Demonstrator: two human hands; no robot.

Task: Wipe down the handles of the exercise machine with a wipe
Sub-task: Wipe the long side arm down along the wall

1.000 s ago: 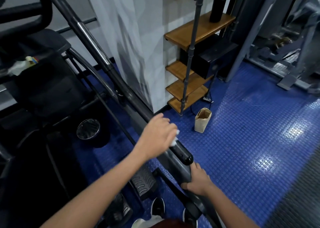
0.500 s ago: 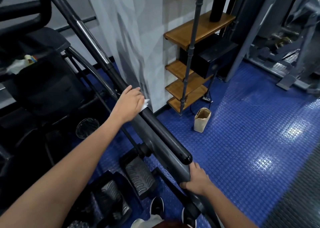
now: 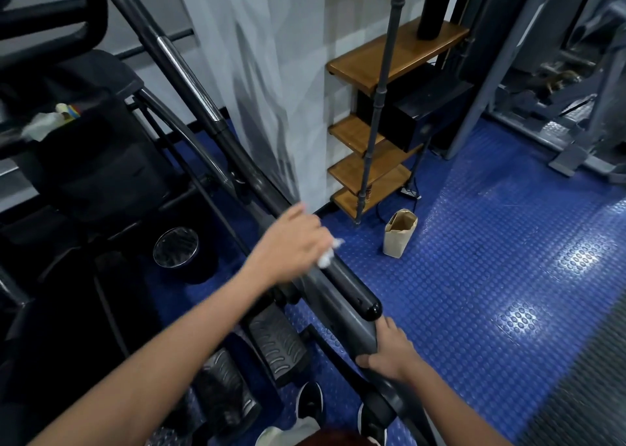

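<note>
Fingers of the left hand (image 3: 294, 246) curl over the black handle (image 3: 342, 281), apparently pressing a crumpled white wipe (image 3: 328, 255) against it; the right hand (image 3: 389, 350) clasps the grey bar (image 3: 333, 305).

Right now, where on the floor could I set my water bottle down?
The blue floor right of the paper bag is open, bordered by the wooden shelves and grey mat. Left of the handle, pedals crowd it.
</note>
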